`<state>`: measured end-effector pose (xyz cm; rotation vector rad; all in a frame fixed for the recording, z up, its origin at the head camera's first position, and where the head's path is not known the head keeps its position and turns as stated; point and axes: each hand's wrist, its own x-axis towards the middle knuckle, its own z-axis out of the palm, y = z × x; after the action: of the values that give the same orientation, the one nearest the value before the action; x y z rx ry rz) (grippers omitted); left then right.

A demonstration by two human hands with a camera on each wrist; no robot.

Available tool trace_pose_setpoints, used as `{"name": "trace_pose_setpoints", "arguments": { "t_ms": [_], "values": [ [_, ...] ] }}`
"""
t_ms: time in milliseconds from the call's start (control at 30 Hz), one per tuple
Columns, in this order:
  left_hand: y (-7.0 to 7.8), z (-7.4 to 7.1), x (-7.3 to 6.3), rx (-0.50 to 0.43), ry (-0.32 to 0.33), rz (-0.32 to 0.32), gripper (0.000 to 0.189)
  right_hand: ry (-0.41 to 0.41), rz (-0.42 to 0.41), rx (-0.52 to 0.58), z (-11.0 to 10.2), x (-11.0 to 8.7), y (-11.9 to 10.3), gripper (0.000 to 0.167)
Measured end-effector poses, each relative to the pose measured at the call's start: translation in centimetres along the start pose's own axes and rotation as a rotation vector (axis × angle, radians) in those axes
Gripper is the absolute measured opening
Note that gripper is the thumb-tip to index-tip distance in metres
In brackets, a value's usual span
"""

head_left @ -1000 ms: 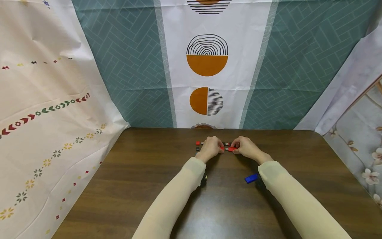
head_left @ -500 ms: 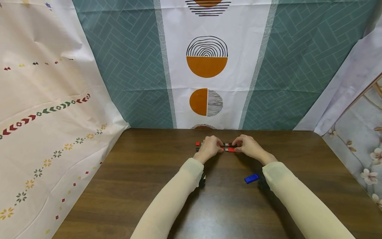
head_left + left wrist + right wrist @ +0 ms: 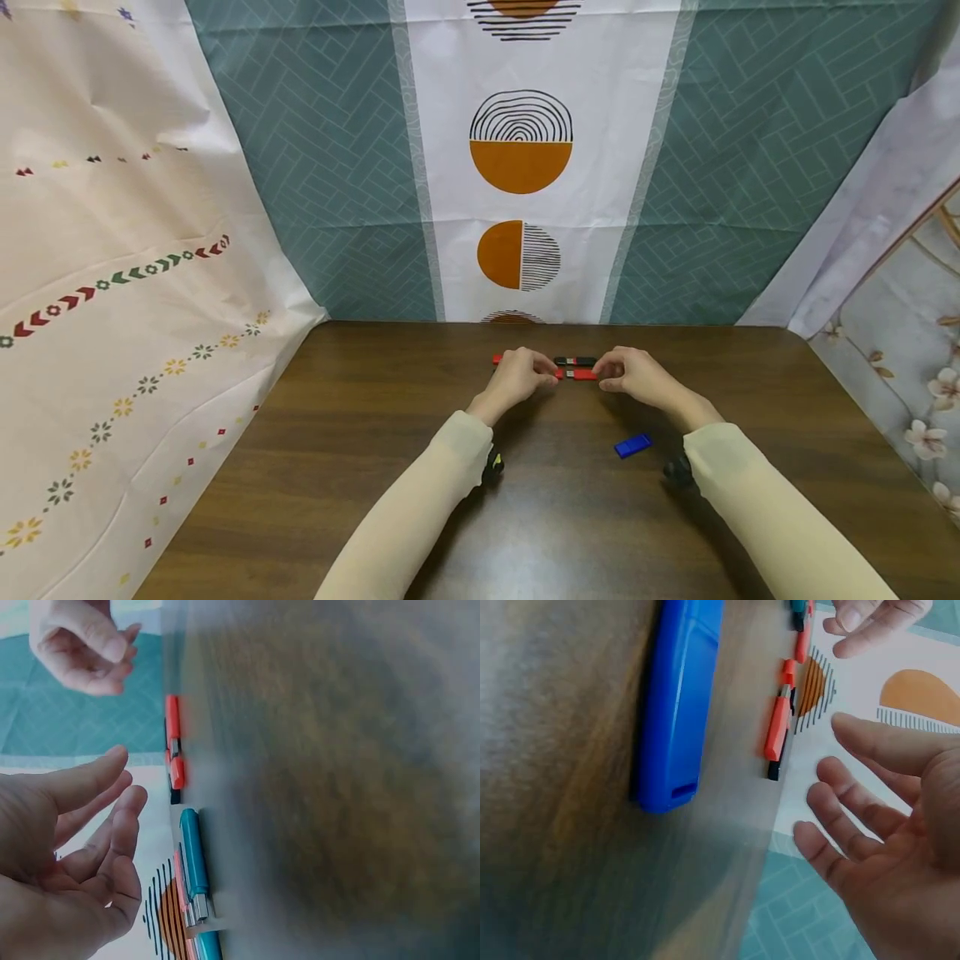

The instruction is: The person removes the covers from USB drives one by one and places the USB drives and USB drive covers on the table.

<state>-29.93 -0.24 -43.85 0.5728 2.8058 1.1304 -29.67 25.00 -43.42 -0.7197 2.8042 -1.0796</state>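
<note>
A red USB flash drive (image 3: 583, 375) lies at the back of the table, its metal plug facing a separate red cap (image 3: 177, 772). Directly behind is a black USB flash drive (image 3: 585, 362) with its black cap. My right hand (image 3: 636, 377) hovers just right of this pair, fingers loosely bent around nothing. Left of them is my left hand (image 3: 517, 375), also holding nothing, fingers relaxed. The left wrist view shows a teal USB flash drive (image 3: 193, 851) with its metal plug out, beside a teal cap (image 3: 210, 945); the left hand hides these in the head view.
Nearer the person, a blue USB flash drive (image 3: 633, 446) lies alone on the wooden table (image 3: 315, 467), beside the right forearm. A small red piece (image 3: 497, 358) shows past the left hand. Patterned cloth (image 3: 352, 167) hangs along the table's back edge.
My right hand has left the red and black drives, drifting right and toward the person. My left hand has pulled back slightly toward the person. The drives stay where they were.
</note>
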Motion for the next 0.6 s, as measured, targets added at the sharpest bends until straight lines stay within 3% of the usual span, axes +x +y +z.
{"name": "trace_pose_setpoints", "arguments": {
  "t_ms": [333,600],
  "values": [
    [0.9,0.1,-1.9,-0.055,-0.04,0.018,0.022,-0.062,0.015,0.031,-0.4,-3.0,-0.2,0.02],
    [2.2,0.6,-3.3,-0.155,-0.083,0.03,0.023,-0.08,-0.012,0.039,-0.8,-5.3,-0.1,0.021]
  ]
}}
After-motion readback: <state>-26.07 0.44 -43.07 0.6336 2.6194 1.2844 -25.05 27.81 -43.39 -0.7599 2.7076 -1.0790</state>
